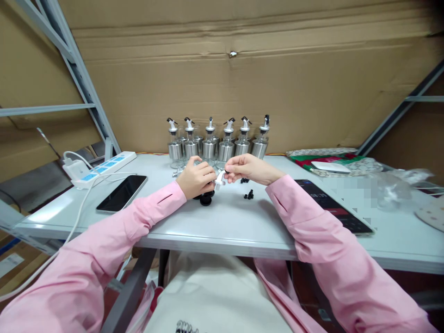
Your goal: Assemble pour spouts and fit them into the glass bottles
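Note:
My left hand (197,178) is closed around a white pour spout (220,180), held just above the table with its curved neck up. My right hand (250,167) pinches a small black piece (227,172) at the tip of that spout; whether the two touch is too small to tell. Beneath my left hand lie several round black stoppers (206,200), partly hidden by the fingers. A little pile of small black pieces (249,195) rests below my right hand, with more of them (244,180) behind. Some shiny spout parts (176,172) show beyond my left hand.
Behind my hands stand glass-and-steel oil bottles (226,150), the front row topped with spouts. On the left are a phone (122,193) and a power strip (107,167) with a white cable. A tablet-like screen (333,203) and plastic bags (391,185) lie right. Cardboard (243,83) walls the back.

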Available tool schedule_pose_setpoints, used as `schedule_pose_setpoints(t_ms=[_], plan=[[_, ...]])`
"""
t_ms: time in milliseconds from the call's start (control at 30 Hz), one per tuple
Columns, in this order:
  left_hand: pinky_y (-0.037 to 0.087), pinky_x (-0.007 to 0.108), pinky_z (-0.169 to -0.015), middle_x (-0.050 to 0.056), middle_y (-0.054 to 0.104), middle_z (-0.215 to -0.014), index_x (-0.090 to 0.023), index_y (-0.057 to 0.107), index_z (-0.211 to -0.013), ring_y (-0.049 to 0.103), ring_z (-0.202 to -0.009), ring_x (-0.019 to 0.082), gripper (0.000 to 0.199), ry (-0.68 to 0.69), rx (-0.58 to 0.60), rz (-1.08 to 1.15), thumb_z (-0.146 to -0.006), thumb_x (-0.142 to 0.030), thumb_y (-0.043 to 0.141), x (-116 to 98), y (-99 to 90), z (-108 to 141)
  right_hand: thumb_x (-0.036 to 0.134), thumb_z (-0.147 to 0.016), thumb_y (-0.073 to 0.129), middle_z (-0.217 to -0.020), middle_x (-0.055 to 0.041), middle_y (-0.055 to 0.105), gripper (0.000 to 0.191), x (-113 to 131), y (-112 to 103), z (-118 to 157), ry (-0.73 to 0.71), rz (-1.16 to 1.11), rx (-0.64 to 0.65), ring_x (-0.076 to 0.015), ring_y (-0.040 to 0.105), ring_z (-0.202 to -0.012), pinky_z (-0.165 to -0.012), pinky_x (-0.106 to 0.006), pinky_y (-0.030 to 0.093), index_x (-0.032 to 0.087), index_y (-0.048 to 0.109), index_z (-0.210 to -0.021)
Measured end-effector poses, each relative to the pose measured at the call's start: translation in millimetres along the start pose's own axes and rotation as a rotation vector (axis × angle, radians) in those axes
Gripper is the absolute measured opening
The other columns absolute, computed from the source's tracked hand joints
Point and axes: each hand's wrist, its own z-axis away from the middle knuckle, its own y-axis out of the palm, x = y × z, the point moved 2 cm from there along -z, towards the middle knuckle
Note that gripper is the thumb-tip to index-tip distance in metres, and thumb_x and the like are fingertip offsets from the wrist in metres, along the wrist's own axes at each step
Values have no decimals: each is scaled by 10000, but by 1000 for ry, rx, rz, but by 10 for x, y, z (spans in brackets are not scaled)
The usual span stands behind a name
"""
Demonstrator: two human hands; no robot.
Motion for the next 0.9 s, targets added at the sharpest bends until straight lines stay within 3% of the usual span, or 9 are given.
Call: schedule_pose_setpoints(t_ms=[233, 433, 733, 900], plan=[[288, 382, -853, -10, 678, -771, -190, 539, -759, 555, -725, 137, 134, 31, 16, -14, -820, -190, 419, -3, 17, 3, 368, -620, 756, -580, 19, 615, 305, 3, -4, 8, -21, 2, 10, -50, 497, -466, -514, -228, 395, 129, 575, -673], [286, 373, -856, -28, 674, -758, -188, 528, -764, 549, -704, 127, 116, 80, -68, -33, -814, -174, 425, -24, -1, 2, 385, -632, 745, -516, 38, 575, 319, 0, 5, 1, -26, -15, 14, -44, 460, -441, -496, -222, 348, 127, 560, -663], [291, 376, -856, -17, 674, -758, -192, 540, -765, 549, -707, 127, 143, 26, -18, -10, -821, -188, 408, -12, 6, 7, 337, -662, 741, -531, 48, 563, 275, -31, 31, -33, -94, -89, 28, -42, 465, -462, -503, -207, 354, 128, 568, -703], [299, 369, -847, -24, 681, -759, -192, 547, -764, 541, -674, 122, 146, 34, -142, -40, -828, -191, 416, -23, -65, -4, 389, -676, 732, -600, 31, 558, 368, -60, 84, -36, -77, -321, 207, -49, 501, -556, -580, -201, 428, 102, 635, -885]])
